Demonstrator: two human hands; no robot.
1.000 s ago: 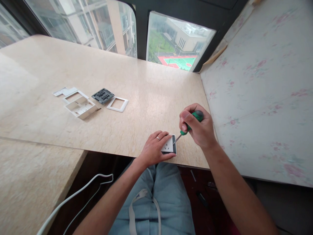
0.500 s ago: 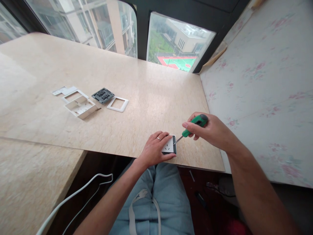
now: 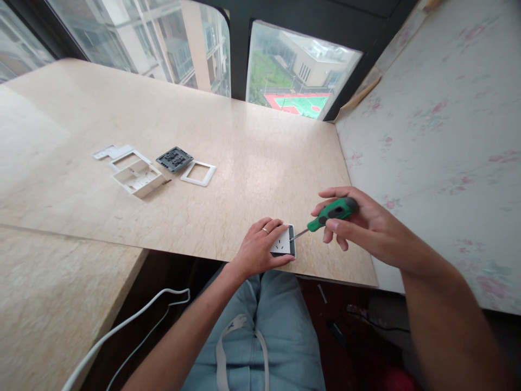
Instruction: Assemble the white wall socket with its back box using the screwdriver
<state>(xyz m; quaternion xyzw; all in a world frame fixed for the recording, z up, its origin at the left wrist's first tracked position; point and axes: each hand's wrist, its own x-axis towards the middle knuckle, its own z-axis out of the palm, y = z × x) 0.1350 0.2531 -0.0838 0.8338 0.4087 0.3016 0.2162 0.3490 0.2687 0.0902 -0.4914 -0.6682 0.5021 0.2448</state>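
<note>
A white wall socket [image 3: 280, 245] with a dark grey frame lies near the front edge of the stone-patterned counter. My left hand [image 3: 260, 247], with a ring on one finger, lies over its left part and grips it between thumb and fingers. In my right hand [image 3: 358, 222] is a green and black screwdriver [image 3: 336, 212], held at a slant. Its metal tip meets the right side of the socket; the exact spot is too small to make out. The right fingers are loosened and partly spread around the handle.
Further left on the counter [image 3: 244, 146] lie a white mounting box [image 3: 140, 178], white cover pieces [image 3: 116, 152], a dark grey socket back [image 3: 175, 158] and a white frame [image 3: 198, 174]. A white cable [image 3: 122, 326] hangs below. Papered wall [image 3: 427, 163] borders the right side.
My right hand has turned and shifted right, its fingers loosening on the handle. The screwdriver leans lower, its tip still at the socket. My left hand keeps its hold.
</note>
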